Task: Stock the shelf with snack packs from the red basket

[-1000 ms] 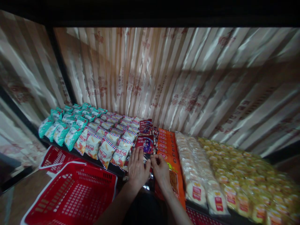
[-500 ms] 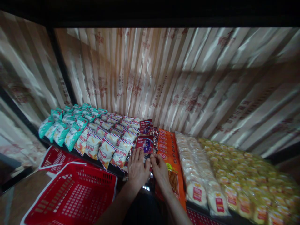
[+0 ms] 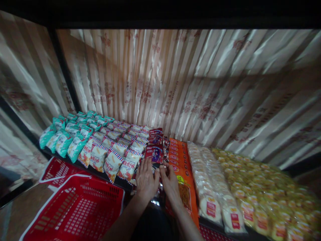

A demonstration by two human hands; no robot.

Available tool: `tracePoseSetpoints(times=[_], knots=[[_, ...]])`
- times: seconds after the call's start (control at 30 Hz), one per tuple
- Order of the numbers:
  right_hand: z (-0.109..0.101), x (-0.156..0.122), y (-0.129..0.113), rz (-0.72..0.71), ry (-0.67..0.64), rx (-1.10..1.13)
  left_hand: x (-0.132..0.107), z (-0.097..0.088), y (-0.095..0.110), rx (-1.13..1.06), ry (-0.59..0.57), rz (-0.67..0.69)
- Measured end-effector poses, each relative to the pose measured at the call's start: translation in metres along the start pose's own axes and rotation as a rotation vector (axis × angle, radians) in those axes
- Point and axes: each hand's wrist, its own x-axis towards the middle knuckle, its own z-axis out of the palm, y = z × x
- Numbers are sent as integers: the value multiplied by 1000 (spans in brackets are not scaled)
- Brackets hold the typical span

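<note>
My left hand [image 3: 146, 179] lies over the front of a row of dark red snack packets [image 3: 153, 153], its fingers stretched forward and close together. Beside it, my right hand [image 3: 170, 180] has its fingers bent in at the near right edge of the same packets, where they appear to grip one. The thumbs point toward each other with a small gap between them. Silver wrapping shows between and below the hands. What lies under both palms is hidden.
Left of the hands stand white snack bags [image 3: 112, 164] and teal bags [image 3: 60, 144]. To the right lie an orange pack [image 3: 177, 154], white wrapped cakes [image 3: 209, 206] and yellow wrapped cakes [image 3: 262, 219]. Red baskets [image 3: 121, 209] sit below the shelf; a striped curtain [image 3: 160, 77] hangs behind.
Both hands stay on the dark red packets, with only slight finger movement. The whole view has shifted very slightly.
</note>
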Motion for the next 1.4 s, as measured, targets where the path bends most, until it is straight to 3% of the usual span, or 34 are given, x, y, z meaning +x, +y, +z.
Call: tracePoseSetpoints(times=[0.37,0.53,0.97,1.03,1.1,1.17,1.27,1.4], knots=[[2,0,-9,-6,-6,-6,3,-4,6,40,18,-84],[2,2,-6,9,23,-30,6,-11,7,20,-36,-114],[4,2,-12,-24,19,-144,11,3,-5,-73,-21,-46],[2,3,-15,-123,110,-253,11,3,-5,-70,-9,-31],[1,5,-21,-322,211,-403,10,2,-5,-70,-8,-14],[2,11,-30,-547,209,-521,10,3,-6,-66,-19,6],[9,25,-48,-758,-2,-638,9,6,-8,-47,-31,25],[24,51,-68,-753,-266,-869,9,8,-9,-41,-1,13]])
